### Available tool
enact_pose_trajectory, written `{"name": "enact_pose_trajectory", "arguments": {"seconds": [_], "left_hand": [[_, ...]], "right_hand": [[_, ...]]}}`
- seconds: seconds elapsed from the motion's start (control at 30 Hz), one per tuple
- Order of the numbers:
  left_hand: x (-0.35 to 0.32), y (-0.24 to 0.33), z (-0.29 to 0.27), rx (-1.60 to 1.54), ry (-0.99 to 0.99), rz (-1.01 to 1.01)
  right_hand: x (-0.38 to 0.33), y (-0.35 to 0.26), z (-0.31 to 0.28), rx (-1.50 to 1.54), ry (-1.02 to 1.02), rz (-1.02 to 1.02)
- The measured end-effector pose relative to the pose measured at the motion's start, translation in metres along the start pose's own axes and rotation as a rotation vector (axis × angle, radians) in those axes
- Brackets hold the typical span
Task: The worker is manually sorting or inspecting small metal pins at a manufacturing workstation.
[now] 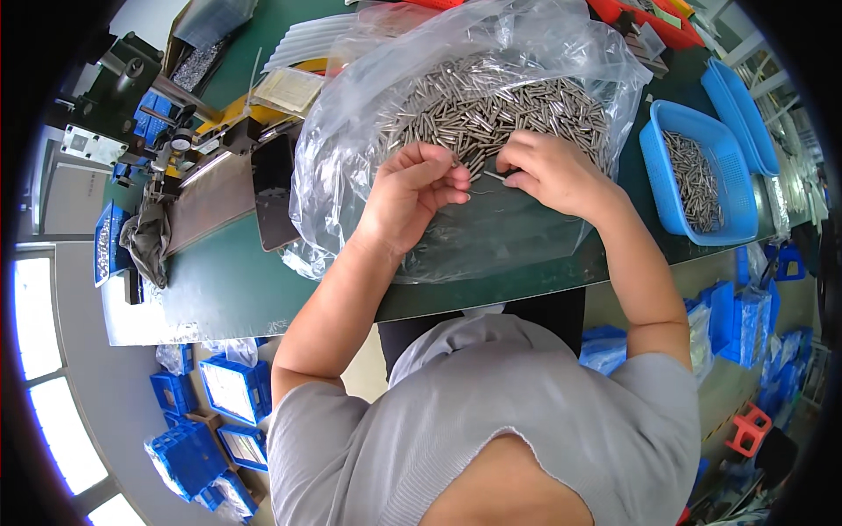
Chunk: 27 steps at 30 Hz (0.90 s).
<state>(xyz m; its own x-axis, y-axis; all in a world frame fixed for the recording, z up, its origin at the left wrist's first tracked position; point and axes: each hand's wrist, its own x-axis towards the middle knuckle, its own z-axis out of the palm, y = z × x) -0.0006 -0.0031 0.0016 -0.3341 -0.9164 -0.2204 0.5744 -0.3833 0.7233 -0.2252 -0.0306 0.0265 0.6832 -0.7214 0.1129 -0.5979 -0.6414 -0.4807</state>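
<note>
Head cam, looking straight down at a green desk (237, 289). Right in the middle there's a big clear plastic bag (351, 131) spread open flat, with a heap of small metal pins (491, 105) piled on its far half. Both hands are working at the near edge of that heap.

The left hand (412, 193) is curled up loose, fingertips pinched together right at the pile's edge; looks like it's got a pin or two in the grip, but it's too small to say for sure. The right hand (548, 171) is just beside it, fingers pinched on one thin pin (493, 176) that pokes out toward the left hand. The hands are near each other but not touching.

Packaging-wise: off to the right there's a blue plastic basket (737, 188) with a smaller batch of the same pins lying in it, and another blue tray (745, 105) past it at the far right. Red bins (649, 19) sit at the far edge. Far left of the bag there's a small flat yellowish packet (288, 88) and a grey metal press-type fixture (210, 188) with a rag (145, 241) hanging off it.

The near desk edge runs just beyond the person's grey shirt (491, 412). The strip of green between bag and near edge is bare, mostly on the left side. Down on the floor at left are blue crates (232, 390).
</note>
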Motion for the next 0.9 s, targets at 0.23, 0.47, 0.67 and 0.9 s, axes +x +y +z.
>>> {"name": "enact_pose_trajectory", "arguments": {"seconds": [0.23,0.47,0.67,0.9], "left_hand": [[0.001,-0.001,-0.001,0.010,0.003,-0.005],[-0.001,-0.002,0.003,0.109,-0.024,-0.033],[-0.001,-0.005,0.006,0.109,-0.080,-0.071],[-0.001,-0.007,0.005,0.053,-0.076,-0.093]], "right_hand": [[0.002,0.002,0.014,-0.099,0.059,-0.061],[0.002,-0.004,0.000,0.380,0.151,0.015],[0.004,-0.008,0.007,0.521,0.211,0.036],[0.006,-0.012,0.011,0.579,0.230,0.005]]}}
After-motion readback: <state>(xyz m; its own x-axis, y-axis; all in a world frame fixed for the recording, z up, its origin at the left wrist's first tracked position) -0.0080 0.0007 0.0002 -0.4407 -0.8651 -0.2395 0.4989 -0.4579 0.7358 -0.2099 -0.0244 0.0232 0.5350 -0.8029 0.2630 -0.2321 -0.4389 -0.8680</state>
